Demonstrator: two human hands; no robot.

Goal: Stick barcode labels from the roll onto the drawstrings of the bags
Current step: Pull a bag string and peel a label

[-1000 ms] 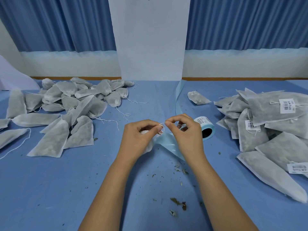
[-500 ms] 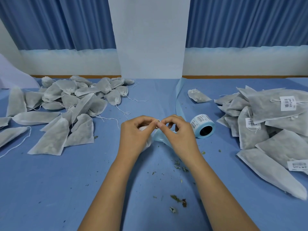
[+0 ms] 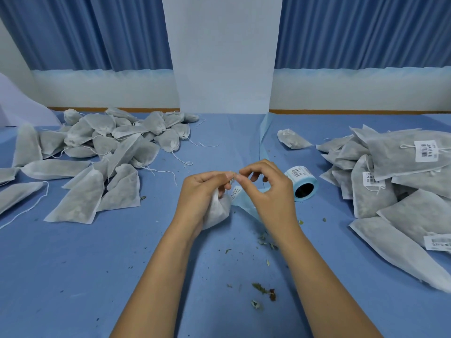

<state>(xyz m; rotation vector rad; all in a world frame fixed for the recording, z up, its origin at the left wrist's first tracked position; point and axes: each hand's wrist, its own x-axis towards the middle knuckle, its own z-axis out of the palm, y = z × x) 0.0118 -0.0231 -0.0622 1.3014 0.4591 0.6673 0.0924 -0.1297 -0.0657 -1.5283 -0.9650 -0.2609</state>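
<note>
- At the middle of the worktop [image 3: 73, 264], the left hand [image 3: 207, 191] grasps a bag [image 3: 217, 211]: its lower fingers curl round the body while thumb and forefinger pinch the drawstring [image 3: 233, 176] above it
- Right hand [image 3: 271, 196] meets it fingertip to fingertip, thumb and forefinger pinched on the same bit of string, the other fingers loosely curled
- One label [image 3: 236, 192] shows just below the two pinches, beside the bag's neck and against the blue backing strip [image 3: 246, 211] that trails from the roll [image 3: 302, 184] on the right; whether it is already stuck to the string cannot be told
- As a judgement, the short span of string runs left to right between the hands, with the label directly under it, so the right hand looks the likelier one to fold it on
- To the left lie the unlabelled bags [image 3: 97, 154], to the right the labelled bags [image 3: 402, 179]
</note>
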